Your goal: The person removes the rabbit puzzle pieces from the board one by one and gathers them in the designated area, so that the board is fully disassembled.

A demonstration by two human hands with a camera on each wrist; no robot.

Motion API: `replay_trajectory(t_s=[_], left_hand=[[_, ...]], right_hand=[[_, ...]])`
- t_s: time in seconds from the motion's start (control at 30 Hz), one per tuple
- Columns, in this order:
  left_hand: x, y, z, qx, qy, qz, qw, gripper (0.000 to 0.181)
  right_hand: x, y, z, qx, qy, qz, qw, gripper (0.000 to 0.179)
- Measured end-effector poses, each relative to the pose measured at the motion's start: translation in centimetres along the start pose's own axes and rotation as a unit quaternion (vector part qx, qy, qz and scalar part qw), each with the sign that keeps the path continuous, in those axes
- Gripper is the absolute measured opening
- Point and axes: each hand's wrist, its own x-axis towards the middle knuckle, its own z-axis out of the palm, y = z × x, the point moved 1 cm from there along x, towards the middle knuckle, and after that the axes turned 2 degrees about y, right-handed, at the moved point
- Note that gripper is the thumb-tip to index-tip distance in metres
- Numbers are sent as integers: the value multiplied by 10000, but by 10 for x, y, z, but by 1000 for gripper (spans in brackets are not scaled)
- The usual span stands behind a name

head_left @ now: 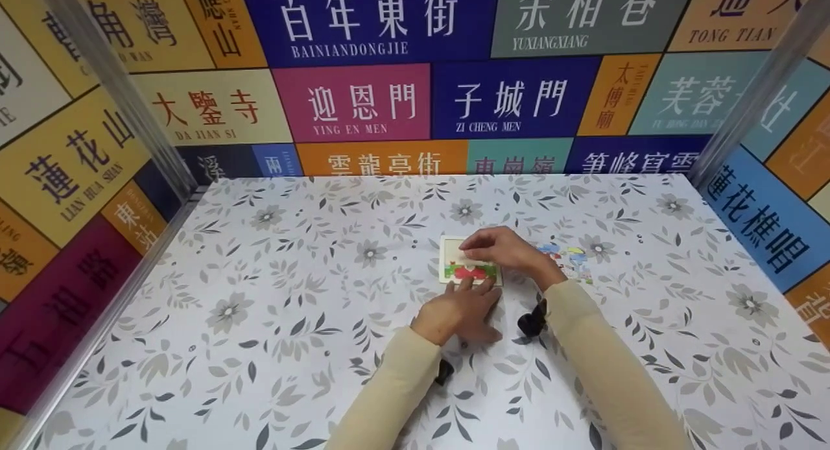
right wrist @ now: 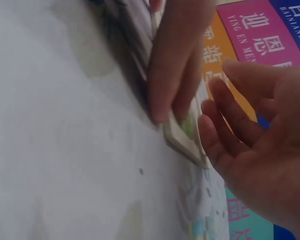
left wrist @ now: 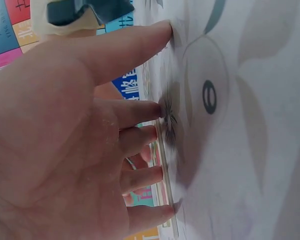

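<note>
A small wooden picture puzzle board point(head_left: 443, 259) with a pale rim lies flat on the table. Its lower part shows a red and green picture, and its upper part is bare pale wood where I can see it. My left hand point(head_left: 459, 314) is spread, its fingertips resting at the board's near edge; the left wrist view shows those fingers point(left wrist: 140, 177) fairly straight. Over the board's upper right hovers my right hand point(head_left: 502, 248), fingers loosely bent. No piece shows between its thumb and fingers point(right wrist: 240, 117) in the right wrist view.
Just right of the board, partly behind the right hand, lie several colourful puzzle pieces point(head_left: 575, 259) in blue, yellow and white. A floral cloth point(head_left: 292, 372) covers the table. Panels with large printed characters point(head_left: 353, 103) stand along the back and sides.
</note>
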Motion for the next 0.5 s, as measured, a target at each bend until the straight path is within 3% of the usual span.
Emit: replay_trajectory(t_s=[0.27,0.5], left_hand=[[2,-1,-1,31,-66,8,10000,79],[1,-3,1,57,-69,90,9999,79]], right_hand=[[8,3,3,-304,-522,-501,9969,26],[11,1,7,-518,-754,-571,9942,27]])
